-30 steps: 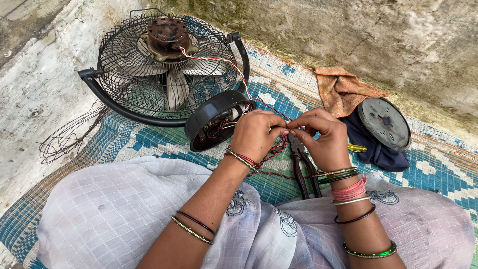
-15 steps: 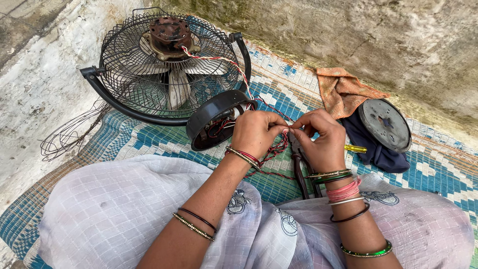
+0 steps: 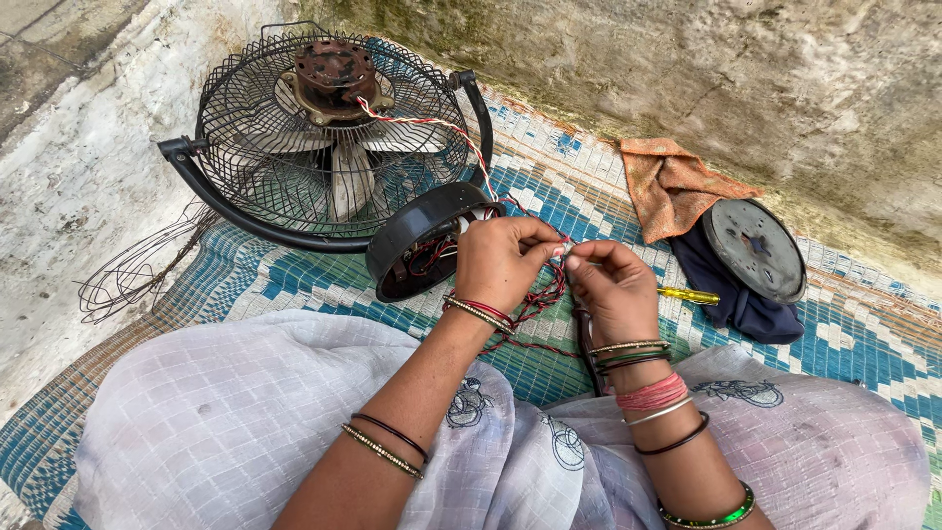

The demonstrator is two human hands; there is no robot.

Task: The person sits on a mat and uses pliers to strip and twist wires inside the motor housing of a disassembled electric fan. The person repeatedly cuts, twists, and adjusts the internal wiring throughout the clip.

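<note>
low in the frame i see my lap under pale checked cloth (image 3: 245, 432), and both forearms with their bangles run up from it to the middle of the picture. compared with a second ago my two hands have drawn closer, so the fingertips now meet. my left hand (image 3: 500, 263) pinches the end of the thin red wires (image 3: 535, 304), and my right hand (image 3: 613, 290) is clenched on the same end from the other side, thumb and forefinger pressed to the tip. i judge the twisting of the wire ends is under way, not finished. the loose wires hang in a loop below the hands, touching the woven blue-green mat (image 3: 863, 353). a dark tool (image 3: 586, 344) lies just under my right wrist; i cannot tell what kind. just left of my left hand stands the black round housing (image 3: 422, 240), tilted, with wires inside. right of centre a yellow-handled screwdriver (image 3: 687, 294) lies beside dark cloth (image 3: 736, 299) bearing a grey metal disc (image 3: 754, 250), with an orange rag (image 3: 677, 182) behind. farthest, upper left, the wire-caged fan (image 3: 329, 137) lies flat, its twisted red-white lead (image 3: 442, 126) running down to the hands.
</note>
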